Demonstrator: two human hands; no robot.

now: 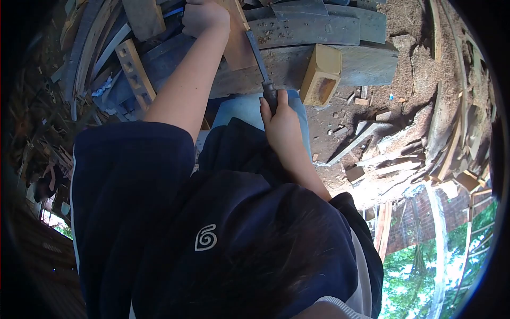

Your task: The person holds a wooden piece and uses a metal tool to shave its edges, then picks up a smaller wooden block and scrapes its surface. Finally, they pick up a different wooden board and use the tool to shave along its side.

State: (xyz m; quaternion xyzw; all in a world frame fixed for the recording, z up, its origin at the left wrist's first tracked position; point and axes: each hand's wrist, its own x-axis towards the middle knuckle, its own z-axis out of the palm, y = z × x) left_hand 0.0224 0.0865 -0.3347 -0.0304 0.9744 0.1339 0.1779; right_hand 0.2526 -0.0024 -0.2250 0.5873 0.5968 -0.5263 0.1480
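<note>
In the head view my right hand [282,119] is closed round the dark handle of a chisel [257,57], its narrow metal blade pointing away from me. The blade lies along the right edge of a brown wooden board [239,49]. My left hand [205,18] is curled closed at the top of the view, beside the board's left edge. Its fingers are partly cut off by the frame, so what they grip is hidden. A squared wooden block [322,74] with a hollowed, darker end face sits to the right of the chisel.
Grey planks [366,63] lie across the work area. To the left stands a wooden piece with several square holes [134,72], near stacked boards. Offcuts and wood chips [372,125] litter the ground at right. A blue seat-like surface [241,106] is beneath my right hand.
</note>
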